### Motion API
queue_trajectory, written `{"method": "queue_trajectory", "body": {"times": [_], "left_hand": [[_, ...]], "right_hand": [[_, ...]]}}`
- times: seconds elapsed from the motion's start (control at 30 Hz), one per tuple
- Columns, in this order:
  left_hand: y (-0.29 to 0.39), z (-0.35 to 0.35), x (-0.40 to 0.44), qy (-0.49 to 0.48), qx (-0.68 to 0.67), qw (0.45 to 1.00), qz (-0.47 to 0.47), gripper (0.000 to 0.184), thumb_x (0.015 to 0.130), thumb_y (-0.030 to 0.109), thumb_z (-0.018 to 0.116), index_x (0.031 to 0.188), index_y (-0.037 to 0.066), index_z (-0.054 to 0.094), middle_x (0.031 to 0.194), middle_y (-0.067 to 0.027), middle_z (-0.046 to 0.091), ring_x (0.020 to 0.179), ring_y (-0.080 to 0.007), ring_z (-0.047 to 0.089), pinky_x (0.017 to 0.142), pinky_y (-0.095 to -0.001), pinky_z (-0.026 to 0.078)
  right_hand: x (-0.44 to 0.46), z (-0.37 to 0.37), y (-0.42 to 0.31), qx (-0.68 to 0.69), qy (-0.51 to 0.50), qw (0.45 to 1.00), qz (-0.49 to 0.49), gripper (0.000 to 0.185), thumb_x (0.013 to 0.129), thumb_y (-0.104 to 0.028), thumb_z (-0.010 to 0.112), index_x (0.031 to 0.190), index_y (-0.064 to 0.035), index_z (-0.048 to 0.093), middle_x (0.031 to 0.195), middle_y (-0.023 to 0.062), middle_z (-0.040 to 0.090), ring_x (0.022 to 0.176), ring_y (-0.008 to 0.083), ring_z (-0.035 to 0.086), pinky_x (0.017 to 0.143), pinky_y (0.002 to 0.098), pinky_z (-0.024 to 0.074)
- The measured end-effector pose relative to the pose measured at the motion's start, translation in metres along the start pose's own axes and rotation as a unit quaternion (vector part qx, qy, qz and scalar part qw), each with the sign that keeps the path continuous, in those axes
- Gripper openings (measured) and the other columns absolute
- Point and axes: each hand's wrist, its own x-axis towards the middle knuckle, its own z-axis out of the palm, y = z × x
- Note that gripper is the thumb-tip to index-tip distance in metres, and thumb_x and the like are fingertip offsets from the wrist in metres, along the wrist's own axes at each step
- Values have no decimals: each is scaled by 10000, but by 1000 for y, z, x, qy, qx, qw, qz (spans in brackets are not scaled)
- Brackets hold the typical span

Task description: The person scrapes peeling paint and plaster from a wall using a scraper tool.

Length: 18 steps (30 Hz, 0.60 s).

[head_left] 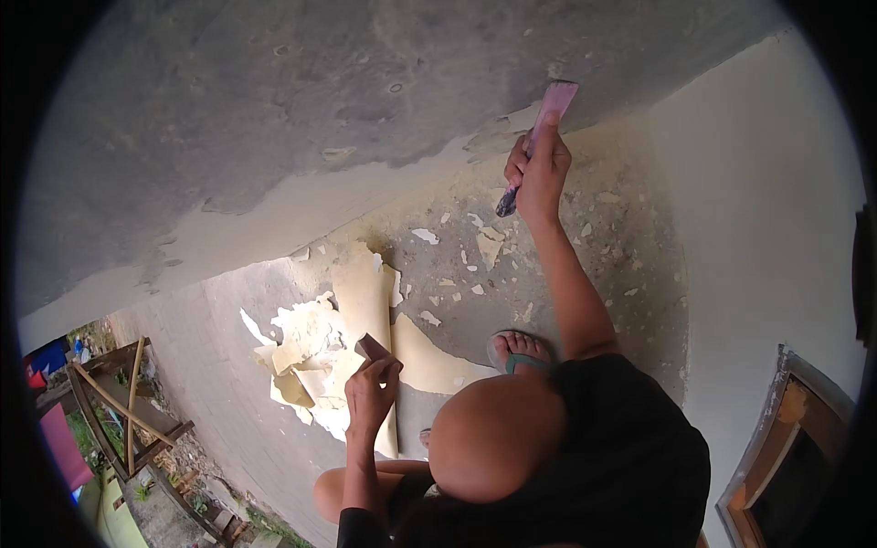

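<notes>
The right hand (541, 169) grips the scraper (556, 99), blade at the grey wall (365, 91), and the left hand (370, 395) clasps a brown block (371, 347) by peeled flakes (306, 352), so too steep a push could gouge the wall or drop flakes onto the sandalled foot (521, 349).

From the right hand (541, 169), the peeling wall (320, 91) blocked ten through one o'clock, the scraper (555, 102) tip at or near it. Toward three, open air stretched to the pale side wall (758, 201). Toward seven, a gap over the flake-strewn floor (448, 315) led to the left hand (373, 393). There, heaped paint sheets (311, 356) cluttered ten o'clock, and the bent knee (498, 438) barred four.
</notes>
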Motion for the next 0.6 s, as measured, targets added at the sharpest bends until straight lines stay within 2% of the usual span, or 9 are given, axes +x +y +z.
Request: {"method": "queue_trajectory", "body": {"times": [0.1, 0.13, 0.27, 0.43, 0.57, 0.6], "left_hand": [[-1, 6, 8, -9, -6, 1000, 8, 131, 855, 110, 708, 959, 33, 728, 902, -118, 718, 730, -234, 729, 650, -319, 555], [6, 7, 11, -4, -14, 1000, 18, 130, 858, 106, 704, 961, 30, 726, 903, -117, 718, 739, -238, 728, 653, -323, 553], [15, 9, 15, -10, -6, 999, 34, 136, 864, 107, 694, 968, 24, 721, 905, -120, 713, 749, -249, 724, 656, -329, 547], [4, 17, 14, -15, 0, 1000, 17, 143, 856, 118, 705, 960, 22, 722, 907, -130, 715, 754, -257, 726, 661, -327, 548], [-3, 18, 11, -14, -6, 1000, 17, 155, 852, 122, 710, 966, 18, 721, 912, -135, 718, 749, -259, 725, 666, -326, 550], [-4, 18, 10, -9, -13, 1000, 11, 153, 855, 114, 704, 972, 17, 721, 909, -139, 716, 749, -260, 725, 669, -326, 550]], "right_hand": [[-34, -16, 56, -55, -56, 993, 91, 527, 1006, -554, 450, 689, -139, 377, 517, -43, 347, 375, 45, 330, 348, 230, 266], [-49, -9, 61, -55, -76, 986, 138, 490, 1009, -515, 479, 721, -136, 366, 528, -46, 357, 389, 47, 359, 354, 225, 296], [-58, 19, 67, 51, -42, 989, 134, 494, 1010, -527, 467, 741, -127, 362, 531, -44, 342, 394, 48, 353, 357, 225, 300], [-48, 25, 57, 74, -54, 986, 141, 529, 1001, -573, 442, 730, -126, 361, 520, -35, 331, 383, 62, 332, 351, 242, 290], [-46, 29, 45, 135, -53, 969, 200, 528, 997, -589, 432, 739, -133, 365, 513, -22, 339, 381, 77, 333, 365, 252, 279], [-48, 28, 42, 118, -54, 973, 190, 538, 992, -596, 435, 721, -140, 354, 505, -24, 327, 377, 77, 320, 362, 255, 277]]}}
